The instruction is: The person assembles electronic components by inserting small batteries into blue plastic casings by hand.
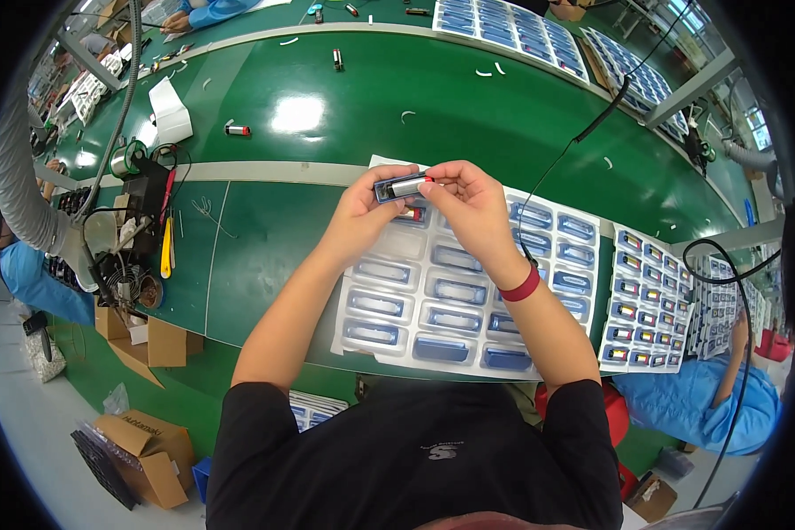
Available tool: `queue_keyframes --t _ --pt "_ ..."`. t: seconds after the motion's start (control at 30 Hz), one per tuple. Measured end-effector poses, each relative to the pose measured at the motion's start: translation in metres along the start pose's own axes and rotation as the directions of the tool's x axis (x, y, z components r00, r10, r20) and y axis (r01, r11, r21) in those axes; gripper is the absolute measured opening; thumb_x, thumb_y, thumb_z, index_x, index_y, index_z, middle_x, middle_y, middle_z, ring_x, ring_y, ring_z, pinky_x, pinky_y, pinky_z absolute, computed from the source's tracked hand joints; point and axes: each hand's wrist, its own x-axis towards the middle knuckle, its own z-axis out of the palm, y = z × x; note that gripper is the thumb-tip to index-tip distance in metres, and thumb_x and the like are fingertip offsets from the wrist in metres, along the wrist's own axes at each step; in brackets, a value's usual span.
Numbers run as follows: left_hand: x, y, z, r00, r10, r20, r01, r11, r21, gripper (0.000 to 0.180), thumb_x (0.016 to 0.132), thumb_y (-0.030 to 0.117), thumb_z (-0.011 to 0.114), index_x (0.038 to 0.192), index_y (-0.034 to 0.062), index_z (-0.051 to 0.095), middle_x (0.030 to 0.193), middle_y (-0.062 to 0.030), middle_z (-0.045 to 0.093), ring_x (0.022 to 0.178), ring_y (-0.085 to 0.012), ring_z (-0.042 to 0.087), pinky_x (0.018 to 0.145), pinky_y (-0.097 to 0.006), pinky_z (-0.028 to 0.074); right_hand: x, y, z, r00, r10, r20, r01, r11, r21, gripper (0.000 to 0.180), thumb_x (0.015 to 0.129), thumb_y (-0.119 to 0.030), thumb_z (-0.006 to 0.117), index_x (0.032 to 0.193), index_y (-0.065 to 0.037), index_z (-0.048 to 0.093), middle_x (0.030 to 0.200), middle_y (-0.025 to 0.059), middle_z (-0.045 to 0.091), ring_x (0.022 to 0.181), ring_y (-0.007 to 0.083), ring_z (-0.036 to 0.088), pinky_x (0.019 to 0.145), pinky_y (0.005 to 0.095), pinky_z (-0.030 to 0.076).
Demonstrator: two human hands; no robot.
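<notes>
One dark-blue rectangular plastic case point(382, 192), gripped by the left hand point(362, 209) above the far-left part of a white moulded tray point(421, 287); one silver cylinder point(406, 187), in or over it (cannot tell which), red end pinched by the right hand point(471, 208).

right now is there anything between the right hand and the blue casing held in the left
Only the silver cell, which the right hand pinches against the blue casing in the left hand; nothing else visible is between them. The black cable runs down to the right wrist, away from that gap.
</notes>
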Motion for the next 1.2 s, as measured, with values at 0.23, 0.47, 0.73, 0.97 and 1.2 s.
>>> queue_keyframes --t 0.23,0.47,0.73,0.97,1.2 --pt "-0.001 -0.002 0.006 1.000 0.009 -0.004 -0.009 0.999 0.035 0.036 0.100 -0.001 0.057 0.136 0.0012 0.053 0.133 -0.0100 0.062 0.112 -0.0141 0.063 0.099 -0.030 0.052 -0.003 0.003 0.003 0.999 0.016 -0.038 -0.018 0.998 -0.057 0.016 0.093 -0.003 0.073 0.109 0.001 0.068 0.090 0.0010 0.071 0.081 0.0061 0.064 0.074 0.0204 0.051" --pt "0.000 -0.011 0.003 0.999 0.015 -0.049 -0.017 0.998 -0.052 0.033 0.105 0.007 0.052 0.137 0.0001 0.052 0.131 -0.0103 0.062 0.107 -0.0130 0.064 0.098 -0.030 0.052 0.000 0.014 0.000 0.886 -0.461 -0.047 0.390 0.798 -0.460 0.028 0.093 -0.008 0.074 0.118 0.001 0.066 0.128 0.0108 0.058 0.095 0.0124 0.066 0.071 0.0244 0.054" --pt "-0.005 0.006 -0.011 0.988 0.152 0.018 -0.136 0.816 0.561 0.030 0.100 0.005 0.059 0.131 0.0003 0.060 0.123 -0.0128 0.067 0.104 -0.0222 0.067 0.092 -0.032 0.054 -0.004 -0.001 -0.021 0.939 -0.245 0.241 0.327 0.855 -0.403 0.030 0.092 -0.002 0.072 0.120 0.001 0.065 0.105 0.0128 0.070 0.091 0.0210 0.072 0.079 0.0309 0.059" --pt "-0.003 0.001 -0.011 0.968 0.252 0.015 -0.219 0.810 0.544 0.027 0.097 0.001 0.064 0.124 -0.0007 0.065 0.115 -0.0100 0.069 0.099 -0.0201 0.067 0.086 -0.032 0.054 -0.009 0.012 -0.005 0.851 -0.514 0.109 0.504 0.741 -0.444 0.024 0.090 0.000 0.067 0.115 0.002 0.066 0.105 0.0167 0.067 0.089 0.0306 0.069 0.075 0.0363 0.057" --pt "0.000 0.010 -0.024 0.995 0.021 -0.097 0.004 0.968 0.253 0.031 0.094 -0.005 0.064 0.125 -0.0032 0.065 0.104 -0.0039 0.069 0.088 -0.0093 0.063 0.079 -0.024 0.052 -0.003 0.016 0.013 0.960 -0.278 -0.013 0.259 0.909 -0.325 0.019 0.089 0.002 0.069 0.108 0.002 0.067 0.099 0.0083 0.066 0.081 0.0139 0.062 0.072 0.0270 0.051"
